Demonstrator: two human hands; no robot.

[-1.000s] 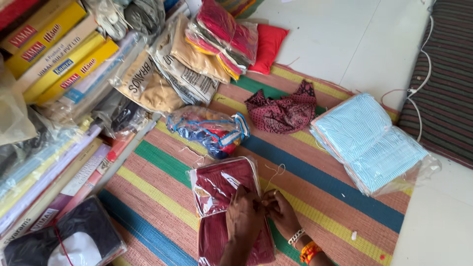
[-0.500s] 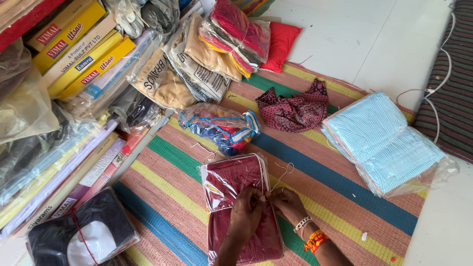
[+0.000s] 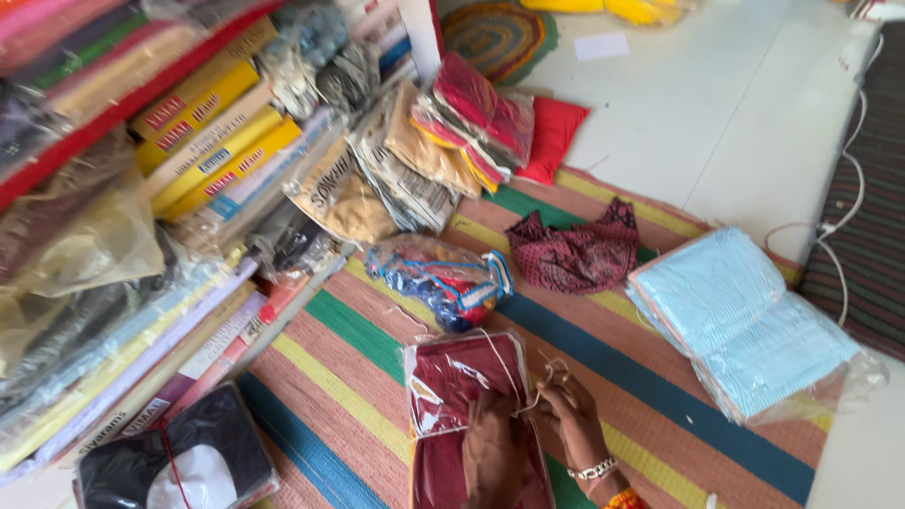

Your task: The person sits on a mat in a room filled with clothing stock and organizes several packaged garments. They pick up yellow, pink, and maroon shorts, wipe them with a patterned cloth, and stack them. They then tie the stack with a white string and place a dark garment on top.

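The maroon garment packet [image 3: 467,405] lies flat on the striped mat [image 3: 358,377], below the multicoloured packet [image 3: 443,278]. Both hands pinch a thin pale string [image 3: 528,396] at its right edge: left hand [image 3: 490,452] grip closed, right hand [image 3: 570,419] grip closed. Compared with half a second earlier, the hands have stayed at the packet; only the view has shifted.

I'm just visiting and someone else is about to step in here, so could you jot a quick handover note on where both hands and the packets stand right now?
Left hand: resting on the maroon cloth packet, fingers at the thin string.
Right hand: pinching the string's loose end beside the packet.
Packet lies on the striped mat, in clear plastic, with the string lying across it.
Done: string is laid over the packet. Left: no finished knot shows.
Nearby: light blue cloth packet, dark red printed cloth, multicoloured packet.
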